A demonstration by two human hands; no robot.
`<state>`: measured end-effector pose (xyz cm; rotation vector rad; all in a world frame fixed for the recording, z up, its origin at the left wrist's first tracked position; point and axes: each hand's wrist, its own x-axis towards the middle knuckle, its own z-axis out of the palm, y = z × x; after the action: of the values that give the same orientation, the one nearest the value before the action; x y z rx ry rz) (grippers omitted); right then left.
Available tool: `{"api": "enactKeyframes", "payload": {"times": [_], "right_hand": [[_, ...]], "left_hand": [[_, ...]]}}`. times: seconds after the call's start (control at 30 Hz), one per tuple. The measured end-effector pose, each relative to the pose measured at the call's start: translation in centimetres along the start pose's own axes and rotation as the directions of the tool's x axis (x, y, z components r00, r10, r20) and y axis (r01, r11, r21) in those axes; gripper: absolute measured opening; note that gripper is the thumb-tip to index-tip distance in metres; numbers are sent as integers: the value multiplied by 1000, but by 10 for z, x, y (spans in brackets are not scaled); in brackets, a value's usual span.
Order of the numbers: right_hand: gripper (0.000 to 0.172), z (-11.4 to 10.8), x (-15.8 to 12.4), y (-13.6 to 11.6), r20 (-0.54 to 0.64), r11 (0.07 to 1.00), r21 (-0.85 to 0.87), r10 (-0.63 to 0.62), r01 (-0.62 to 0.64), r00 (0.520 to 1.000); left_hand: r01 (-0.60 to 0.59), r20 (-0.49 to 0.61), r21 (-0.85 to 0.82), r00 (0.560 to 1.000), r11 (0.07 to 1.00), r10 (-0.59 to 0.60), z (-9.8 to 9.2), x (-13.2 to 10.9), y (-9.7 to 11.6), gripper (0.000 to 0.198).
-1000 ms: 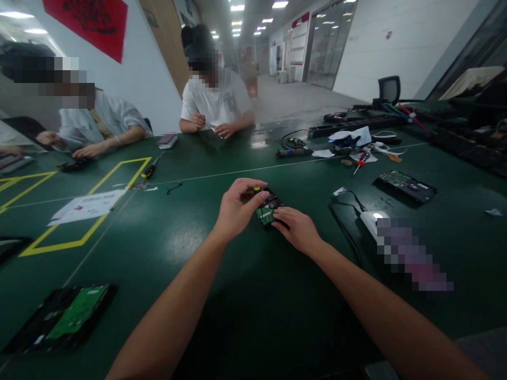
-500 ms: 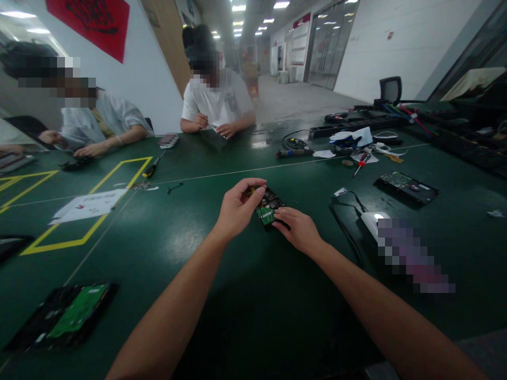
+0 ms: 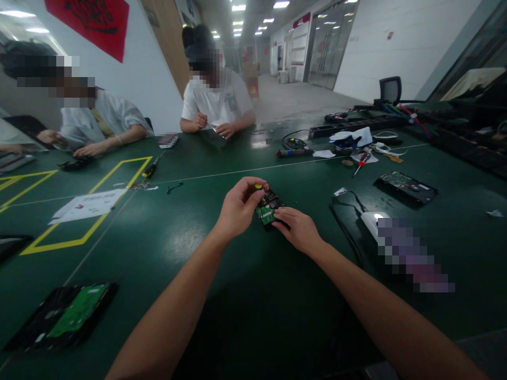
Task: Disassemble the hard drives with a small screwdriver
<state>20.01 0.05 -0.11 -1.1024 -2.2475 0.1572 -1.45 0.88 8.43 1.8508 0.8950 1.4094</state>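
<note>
In front of me is a small black device (image 3: 273, 199) with a bare green circuit board (image 3: 266, 214) at its near end. My right hand (image 3: 298, 228) is closed on its near right edge, thumb and fingers gripping it. At the far left end, my left hand (image 3: 240, 208) has its thumb and index finger pinched together. A small round yellow piece (image 3: 259, 187) shows at those fingertips; its kind is too small to make out. The left fingers cover part of the device's far end.
A black casing with a green board (image 3: 79, 311) lies near left, another opened device (image 3: 406, 188) to the right. A white power strip (image 3: 370, 221), red screwdriver (image 3: 361, 162), yellow-handled screwdriver (image 3: 150, 168) and paper sheet (image 3: 89, 205) lie about. Two people sit across the table.
A yellow round piece now shows at my left fingertips, and that hand has shifted very slightly. My right hand keeps its place on the device.
</note>
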Motion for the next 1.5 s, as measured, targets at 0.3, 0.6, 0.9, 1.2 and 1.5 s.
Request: {"api": "enactKeyframes", "payload": {"times": [0.3, 0.6, 0.9, 1.2, 1.5], "right_hand": [[25, 0, 0, -1, 4, 1000, -17, -2, 2, 1000], [27, 0, 1, -1, 21, 1000, -25, 10, -10, 1000], [26, -1, -1, -2, 23, 1000, -12, 12, -12, 1000], [24, -3, 1, -3, 9, 1000, 9, 22, -22, 1000], [25, -3, 0, -2, 19, 1000, -1, 7, -7, 1000]], "left_hand": [[-156, -105, 414, 971, 897, 217, -3, 0, 7, 32], [-103, -142, 300, 978, 948, 151, 4, -4, 5, 33], [-75, -165, 331, 977, 941, 136, 4, -5, 3, 32], [-22, -158, 204, 986, 979, 55, 8, -6, 6, 36], [-22, -132, 188, 990, 982, 47, 7, -5, 3, 30]]}}
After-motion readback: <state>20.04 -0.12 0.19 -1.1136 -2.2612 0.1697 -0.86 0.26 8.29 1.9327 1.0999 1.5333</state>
